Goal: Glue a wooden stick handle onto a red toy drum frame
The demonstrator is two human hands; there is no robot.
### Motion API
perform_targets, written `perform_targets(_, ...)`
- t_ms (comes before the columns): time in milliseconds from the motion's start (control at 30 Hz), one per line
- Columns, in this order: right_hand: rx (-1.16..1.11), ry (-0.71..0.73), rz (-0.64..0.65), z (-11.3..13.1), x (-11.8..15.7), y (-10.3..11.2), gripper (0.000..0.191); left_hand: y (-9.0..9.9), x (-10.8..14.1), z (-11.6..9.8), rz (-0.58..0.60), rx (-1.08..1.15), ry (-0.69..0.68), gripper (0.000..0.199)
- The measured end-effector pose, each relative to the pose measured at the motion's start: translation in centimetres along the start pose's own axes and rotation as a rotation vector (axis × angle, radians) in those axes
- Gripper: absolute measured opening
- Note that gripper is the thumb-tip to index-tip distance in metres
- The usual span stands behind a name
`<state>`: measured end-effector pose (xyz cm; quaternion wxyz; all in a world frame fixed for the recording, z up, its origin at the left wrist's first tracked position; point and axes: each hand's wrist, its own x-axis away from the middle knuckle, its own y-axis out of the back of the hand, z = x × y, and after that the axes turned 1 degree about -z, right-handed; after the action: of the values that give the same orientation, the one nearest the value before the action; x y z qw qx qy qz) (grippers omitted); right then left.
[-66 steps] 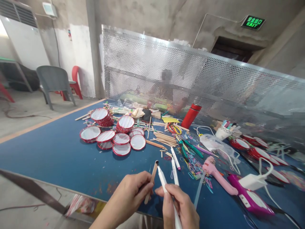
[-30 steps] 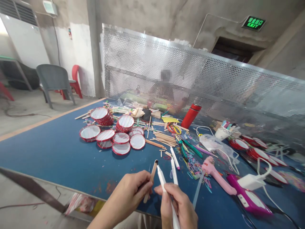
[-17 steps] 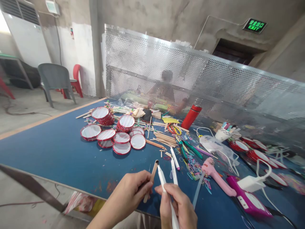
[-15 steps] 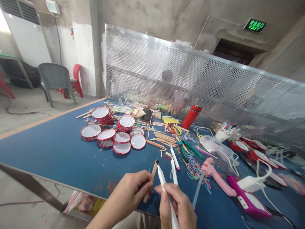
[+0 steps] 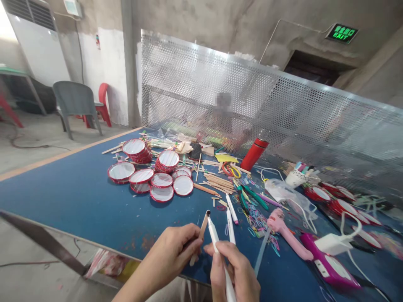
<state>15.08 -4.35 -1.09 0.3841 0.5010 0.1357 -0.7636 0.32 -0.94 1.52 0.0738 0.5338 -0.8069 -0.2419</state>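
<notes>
Pinched in my left hand [image 5: 181,247] is a wooden craft stick [image 5: 203,226], tilted upward, with a dark patch at its top end. My right hand [image 5: 234,268] grips a white marker [image 5: 217,243], whose tip meets or nearly meets that dark end. Two more white markers lie just beyond my right hand: one capped in pink [image 5: 232,209] and another [image 5: 230,226] partly behind my fingers. Farther off, a pile of bare craft sticks [image 5: 218,183] and several round red-rimmed discs [image 5: 161,193] rest on the blue table [image 5: 78,188].
A pink glue gun [image 5: 288,237], a magenta power strip [image 5: 330,262], green-handled pliers [image 5: 255,197] and scattered coloured clips [image 5: 256,220] lie to the right. At the back stand a red bottle [image 5: 254,154], a cup of pens [image 5: 295,178] and a perforated metal screen [image 5: 195,71], with a person behind it.
The view has shifted very slightly. Both hands keep the same grip, and the marker tip stays at the dark end of the craft stick.
</notes>
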Motion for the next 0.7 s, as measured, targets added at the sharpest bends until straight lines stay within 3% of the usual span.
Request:
perform_targets(167,-0.031,-0.056,-0.012,0.08,0.0,0.08,0.011,0.11,-0.02,-0.23,0.011,0.024,0.012,0.026)
perform_targets(700,-0.063,-0.034,0.003,0.23,-0.03,-0.02,0.011,0.14,0.02,-0.2,0.001,0.008,0.004,0.026)
